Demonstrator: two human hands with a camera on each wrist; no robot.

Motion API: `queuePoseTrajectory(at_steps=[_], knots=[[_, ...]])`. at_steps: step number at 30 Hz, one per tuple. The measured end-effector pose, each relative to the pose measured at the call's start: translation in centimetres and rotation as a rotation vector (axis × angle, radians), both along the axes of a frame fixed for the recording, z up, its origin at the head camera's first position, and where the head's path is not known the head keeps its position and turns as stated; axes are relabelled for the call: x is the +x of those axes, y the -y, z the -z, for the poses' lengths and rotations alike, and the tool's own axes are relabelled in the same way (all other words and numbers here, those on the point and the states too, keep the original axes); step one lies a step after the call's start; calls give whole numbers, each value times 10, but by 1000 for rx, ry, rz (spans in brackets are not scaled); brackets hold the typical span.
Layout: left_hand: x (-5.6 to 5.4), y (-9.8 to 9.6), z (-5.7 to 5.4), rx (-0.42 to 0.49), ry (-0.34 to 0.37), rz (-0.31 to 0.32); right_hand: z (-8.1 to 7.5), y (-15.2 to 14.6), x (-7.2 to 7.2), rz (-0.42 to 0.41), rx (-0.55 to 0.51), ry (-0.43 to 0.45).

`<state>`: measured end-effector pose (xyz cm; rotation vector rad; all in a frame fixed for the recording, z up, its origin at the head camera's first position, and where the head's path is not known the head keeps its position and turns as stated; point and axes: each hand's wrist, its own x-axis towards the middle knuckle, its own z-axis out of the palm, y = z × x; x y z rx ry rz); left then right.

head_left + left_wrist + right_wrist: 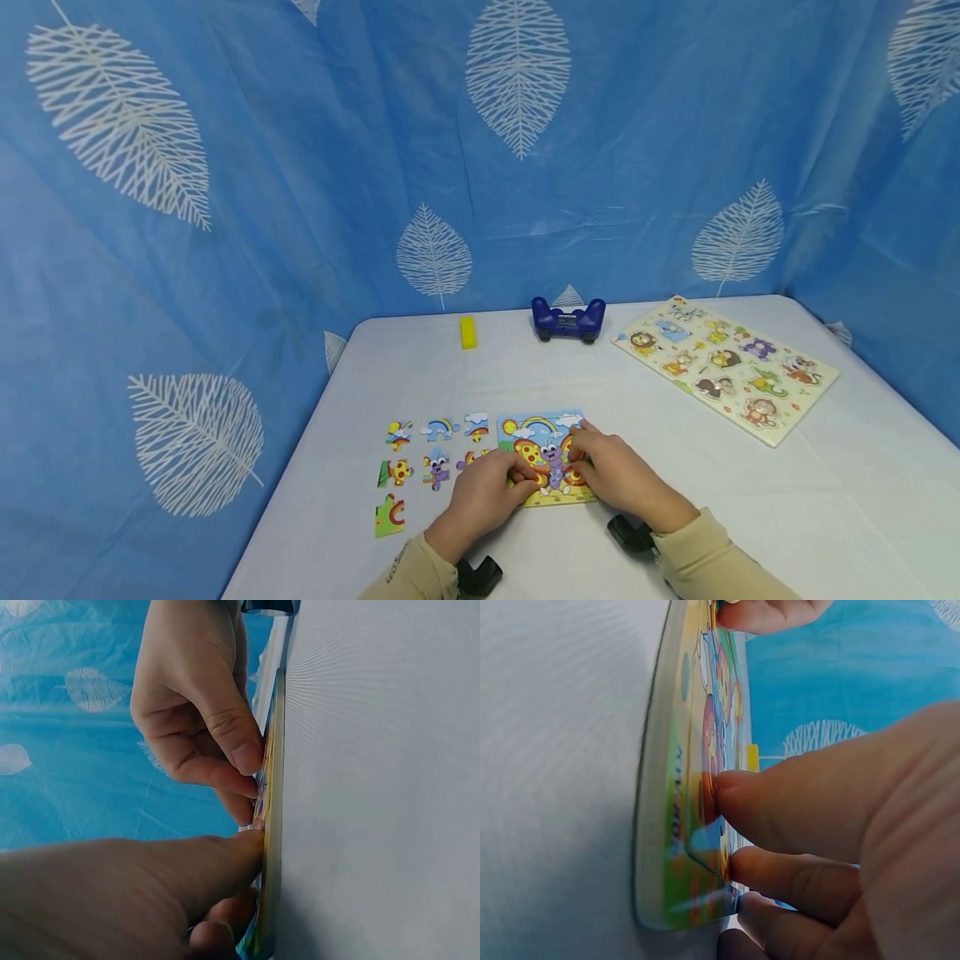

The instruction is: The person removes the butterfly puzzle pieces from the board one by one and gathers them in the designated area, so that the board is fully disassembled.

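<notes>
A butterfly jigsaw board (551, 498) lies flat on the table. Both hands rest on its picture. My left hand (491, 485) comes in from the left, its thumb and bent fingers touching the lower left part of the butterfly. On the right wing, my right hand (618, 471) sets down its thumb and fingertips. In the right wrist view the right thumb (742, 799) touches the printed surface, apart from the fingers below it. The left thumb (244, 851) meets the board in the left wrist view, and the other left fingers are partly hidden.
Several loose jigsaw pieces (437, 468) lie in rows left of the board, some partly behind the left hand. Farther back are a yellow block (468, 332) and a blue game controller (567, 320). An animal puzzle board (723, 367) lies at the back right. Blue leaf-patterned cloth (600, 208) hangs behind the table.
</notes>
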<state>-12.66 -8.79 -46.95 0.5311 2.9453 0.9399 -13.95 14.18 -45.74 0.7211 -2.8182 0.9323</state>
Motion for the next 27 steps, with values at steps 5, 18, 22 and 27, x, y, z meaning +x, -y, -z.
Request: queuePoseTrajectory(at_steps=[5,18,22,27], knots=[[1,-1,-1,-4,6,7,1,0,-1,-3,4,-6],[2,-3,-2,-13,4,-26,-2,0,1,-16,11,-5],[2,-3,-4,-2,11,-25,-2,0,1,-20,3,-18],[2,-2,-4,16,11,-17,1,-1,0,-29,-4,-29]])
